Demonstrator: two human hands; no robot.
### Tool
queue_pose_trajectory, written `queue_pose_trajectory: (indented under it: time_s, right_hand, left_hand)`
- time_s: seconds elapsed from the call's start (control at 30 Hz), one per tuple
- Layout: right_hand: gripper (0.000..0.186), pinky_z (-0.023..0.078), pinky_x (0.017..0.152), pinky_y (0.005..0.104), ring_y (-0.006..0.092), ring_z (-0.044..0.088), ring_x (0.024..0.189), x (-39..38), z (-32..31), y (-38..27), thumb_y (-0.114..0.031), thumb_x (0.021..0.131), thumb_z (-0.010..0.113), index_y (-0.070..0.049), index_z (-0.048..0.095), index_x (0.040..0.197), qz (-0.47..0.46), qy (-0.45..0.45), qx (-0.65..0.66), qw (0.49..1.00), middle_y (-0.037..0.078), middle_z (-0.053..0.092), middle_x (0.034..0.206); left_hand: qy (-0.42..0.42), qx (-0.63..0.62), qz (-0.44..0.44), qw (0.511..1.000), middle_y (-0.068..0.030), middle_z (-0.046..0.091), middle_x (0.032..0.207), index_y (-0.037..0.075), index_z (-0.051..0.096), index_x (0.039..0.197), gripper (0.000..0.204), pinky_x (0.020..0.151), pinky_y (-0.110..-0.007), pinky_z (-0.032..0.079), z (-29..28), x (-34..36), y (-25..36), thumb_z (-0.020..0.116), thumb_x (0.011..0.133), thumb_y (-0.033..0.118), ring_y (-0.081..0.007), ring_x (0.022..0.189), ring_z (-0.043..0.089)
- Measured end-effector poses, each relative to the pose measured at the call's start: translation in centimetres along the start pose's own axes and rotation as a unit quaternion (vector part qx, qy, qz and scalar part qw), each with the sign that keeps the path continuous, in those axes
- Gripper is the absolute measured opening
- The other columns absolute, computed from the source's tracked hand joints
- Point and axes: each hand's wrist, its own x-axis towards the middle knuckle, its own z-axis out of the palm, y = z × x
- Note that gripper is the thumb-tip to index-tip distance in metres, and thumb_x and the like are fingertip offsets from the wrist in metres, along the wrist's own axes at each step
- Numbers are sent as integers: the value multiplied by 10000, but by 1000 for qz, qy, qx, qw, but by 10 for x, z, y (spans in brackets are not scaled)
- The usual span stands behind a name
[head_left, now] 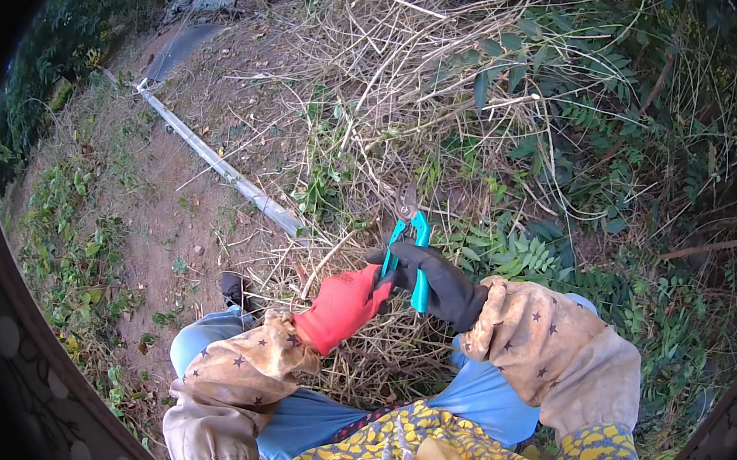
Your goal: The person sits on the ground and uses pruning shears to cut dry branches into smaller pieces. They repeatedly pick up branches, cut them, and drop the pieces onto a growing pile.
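Observation:
In front of my body, my right hand (439, 282) in a black glove is closed round a pair of pruning shears (422, 231) with teal handles. Their short metal blades point away from me, over dry stems. My left hand (342, 308), in a red glove, meets it from the left, its fingers curled in beside the left handle. What those fingers hold, if anything, is hidden between the two hands. Below the gloves lies a heap of cut dry stalks (388, 359), between my bent knees.
A tangle of dry stems (452, 71) rises ahead. Green leafy plants (524, 252) grow on the right. A pale pole (217, 162) lies slantwise on bare soil (162, 238) at left, ending near a dark flat sheet (183, 49). A brown stick (722, 247) lies far right.

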Motion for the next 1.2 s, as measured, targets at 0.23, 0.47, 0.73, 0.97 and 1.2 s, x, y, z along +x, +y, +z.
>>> queue_pose_trajectory:
  time_s: [0.23,0.47,0.73,0.97,1.2]
  right_hand:
    - [260,577,791,410,248,687,868,-12,-10,-27,-270,959,598,-39,548,1067,-47,66,104,991,128,667,963]
    - [227,554,780,386,226,668,860,-19,-12,-46,-248,970,582,-54,551,1083,-130,26,-14,991,82,644,957]
    - [236,540,788,335,173,656,892,-8,-20,-71,-228,943,619,-37,560,1067,-231,90,-81,966,77,639,962]
    - [435,482,731,310,134,603,863,6,-7,-47,-302,945,625,-40,470,1256,-134,72,-294,944,64,624,940]
    - [567,442,849,360,180,504,961,21,18,-33,-358,937,631,4,433,1325,-124,41,-433,892,131,550,1115]
  left_hand:
    - [135,-147,40,979,-67,716,868,4,627,1156,271,709,-303,541,-66,29,16,592,961,189,-192,773,690]
    - [265,-152,-36,952,-167,652,1166,-3,479,1350,621,924,-372,489,-119,147,29,710,887,341,-274,1079,630]
    - [111,-380,-10,918,12,484,518,28,642,1176,372,418,-243,340,-96,124,14,490,1029,334,-77,428,449]
    - [53,-419,-129,897,-9,543,543,51,622,1208,334,437,-231,350,-81,15,-19,466,1039,294,-83,440,479]
    - [-2,-393,-139,909,1,560,580,58,621,1227,330,473,-228,393,-78,-15,-19,489,1034,292,-72,505,528]
